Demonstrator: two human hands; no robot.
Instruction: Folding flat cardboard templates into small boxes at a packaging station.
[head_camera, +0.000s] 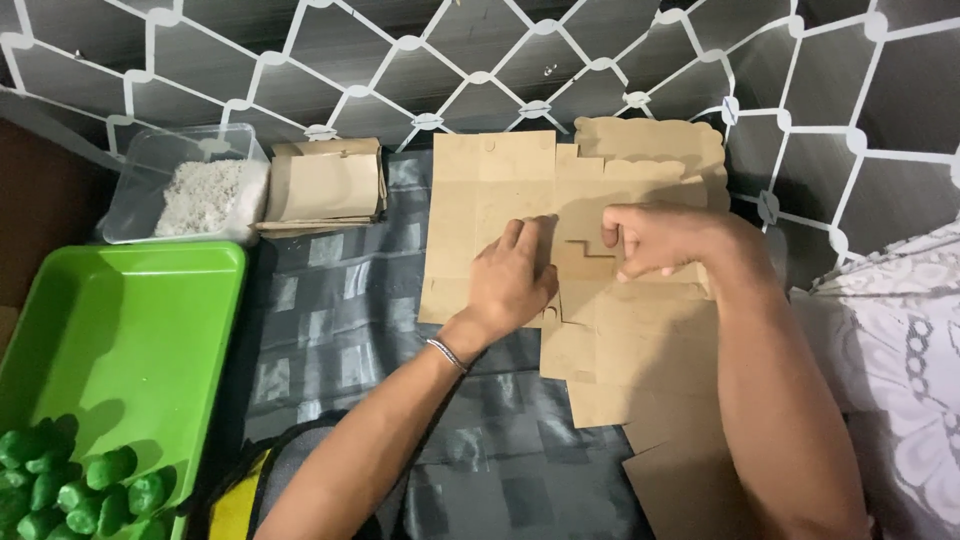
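Left hand (515, 280): flat, palm down, fingers spread on the flat brown card sheet (490, 215) — open, gripping nothing, apparently pinning the sheet so it cannot slide. Wrist carries a thin bracelet (446, 353); forearm comes in from lower centre, angled up to the right.

Right hand (650, 240): fingers curled, thumb and fingertips pinching a small stepped flap (590, 258) of the card, seemingly to bend it along a crease. Forearm runs steeply up from the lower right.

The card lies on a dark checked cloth (330, 330), with more cut sheets (640, 370) overlapping toward the lower right.

Further out — a stack of folded card pieces (325, 185), a clear tub (190, 180) of white grains, and a green tray (130, 320) holding green lumps (70, 480) at lower left.
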